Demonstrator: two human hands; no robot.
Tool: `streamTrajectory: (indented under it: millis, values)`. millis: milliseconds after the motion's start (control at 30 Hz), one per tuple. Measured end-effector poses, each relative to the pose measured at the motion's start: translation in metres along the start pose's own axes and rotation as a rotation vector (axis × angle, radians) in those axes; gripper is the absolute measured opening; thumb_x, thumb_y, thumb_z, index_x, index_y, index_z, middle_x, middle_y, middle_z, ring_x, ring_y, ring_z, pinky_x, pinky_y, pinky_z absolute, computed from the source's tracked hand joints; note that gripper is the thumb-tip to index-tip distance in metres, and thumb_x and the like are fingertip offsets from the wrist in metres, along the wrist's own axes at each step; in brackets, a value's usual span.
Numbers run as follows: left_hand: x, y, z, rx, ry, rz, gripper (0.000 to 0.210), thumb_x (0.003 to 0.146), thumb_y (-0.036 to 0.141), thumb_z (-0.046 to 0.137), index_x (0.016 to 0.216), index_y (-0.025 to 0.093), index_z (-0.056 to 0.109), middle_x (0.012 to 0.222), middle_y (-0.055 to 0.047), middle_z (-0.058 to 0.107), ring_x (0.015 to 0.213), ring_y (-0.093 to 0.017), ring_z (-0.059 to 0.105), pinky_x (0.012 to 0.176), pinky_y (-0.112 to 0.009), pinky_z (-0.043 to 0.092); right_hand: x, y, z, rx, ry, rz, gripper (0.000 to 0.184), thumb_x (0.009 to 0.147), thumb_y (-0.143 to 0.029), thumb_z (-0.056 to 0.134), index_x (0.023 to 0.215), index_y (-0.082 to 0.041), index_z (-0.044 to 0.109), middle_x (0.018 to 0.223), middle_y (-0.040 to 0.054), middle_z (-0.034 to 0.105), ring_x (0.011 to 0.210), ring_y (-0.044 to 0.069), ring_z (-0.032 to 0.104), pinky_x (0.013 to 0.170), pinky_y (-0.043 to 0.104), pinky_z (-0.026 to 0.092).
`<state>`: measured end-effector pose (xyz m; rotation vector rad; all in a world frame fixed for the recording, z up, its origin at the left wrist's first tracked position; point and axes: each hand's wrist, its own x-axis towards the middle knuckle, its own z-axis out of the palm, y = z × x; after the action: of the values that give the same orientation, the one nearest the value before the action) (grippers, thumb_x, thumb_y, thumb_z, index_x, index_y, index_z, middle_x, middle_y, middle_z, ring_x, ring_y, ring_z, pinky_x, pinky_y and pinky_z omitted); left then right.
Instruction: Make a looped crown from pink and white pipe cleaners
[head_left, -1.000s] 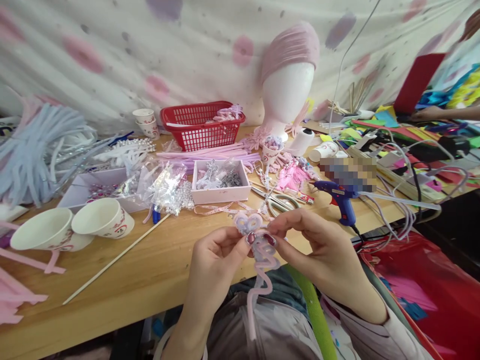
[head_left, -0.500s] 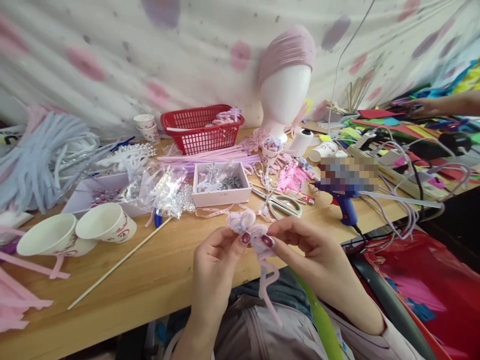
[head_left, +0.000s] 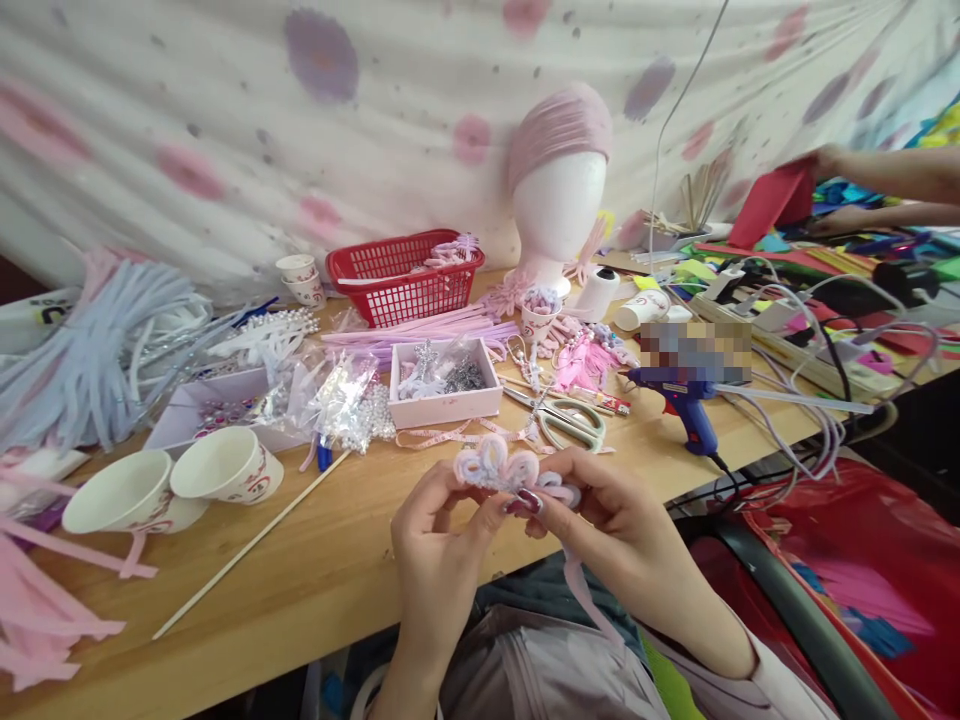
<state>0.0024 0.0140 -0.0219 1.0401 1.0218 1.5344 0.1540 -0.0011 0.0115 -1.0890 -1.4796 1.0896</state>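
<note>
Partly done, I'd judge: looped pink-and-lilac chenille piece (head_left: 489, 470) has its petals shaped, while one pink tail (head_left: 581, 592) hangs loose, apparently unworked.
Fingers of my left hand (head_left: 442, 535) and right hand (head_left: 626, 530) nearly closed, pinching the piece over the desk (head_left: 337, 560) edge; scissors (head_left: 564, 412) and glue gun (head_left: 694, 420) beyond, unheld.

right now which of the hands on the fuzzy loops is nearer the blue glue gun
Right. The right hand is left of and nearer the camera than the blue glue gun; the left hand is farther left.
</note>
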Motion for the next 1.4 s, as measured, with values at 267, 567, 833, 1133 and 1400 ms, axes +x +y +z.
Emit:
streamTrajectory:
  millis: [267,567,833,1133,1400]
  values:
    - [0.0,0.002,-0.004,-0.066,0.043,-0.039,0.023,0.067,0.028,0.09,0.063,0.019,0.069,0.063,0.002,0.068,0.063,-0.013,0.062,0.063,-0.021,0.051,0.002,0.006,-0.006,-0.144,0.129,-0.194,0.006,0.093,-0.027,0.068,0.094,-0.021,0.068,0.076,0.0015,0.071,0.065,0.014,0.07,0.06,0.022,0.057]
    - [0.028,0.016,-0.053,-0.302,0.195,0.085,0.021,0.06,0.036,0.096,0.07,0.025,0.08,0.07,0.004,0.079,0.072,-0.011,0.073,0.081,-0.021,0.058,0.026,0.013,-0.032,-0.738,0.32,-0.9,0.031,0.087,0.002,0.055,0.1,-0.023,0.069,0.09,0.0051,0.077,0.082,0.019,0.073,0.078,0.036,0.058]
    - [0.019,0.026,-0.029,-0.585,-0.106,-0.191,0.027,0.077,0.029,0.084,0.061,0.019,0.064,0.056,0.005,0.056,0.056,-0.01,0.057,0.071,-0.024,0.059,0.024,0.015,-0.038,-0.806,0.4,-1.011,0.029,0.087,-0.004,0.061,0.103,-0.026,0.072,0.093,0.0046,0.08,0.084,0.022,0.073,0.077,0.041,0.055]
    - [0.021,0.047,-0.055,-0.419,-0.121,-0.076,0.056,0.087,0.042,0.073,0.047,0.019,0.042,0.038,0.008,0.021,0.039,-0.008,0.027,0.051,-0.019,0.048,0.026,0.016,-0.043,-0.835,0.434,-1.036,0.025,0.088,-0.008,0.065,0.1,-0.029,0.074,0.093,0.0018,0.081,0.081,0.022,0.073,0.079,0.044,0.054]
    - [0.032,0.029,-0.082,-0.25,0.129,-0.009,0.033,0.049,0.042,0.099,0.059,0.022,0.075,0.06,0.003,0.07,0.056,-0.01,0.06,0.059,-0.021,0.06,0.029,0.015,-0.042,-0.813,0.446,-1.05,0.023,0.089,-0.008,0.064,0.099,-0.027,0.073,0.091,0.0034,0.08,0.081,0.022,0.072,0.078,0.043,0.054]
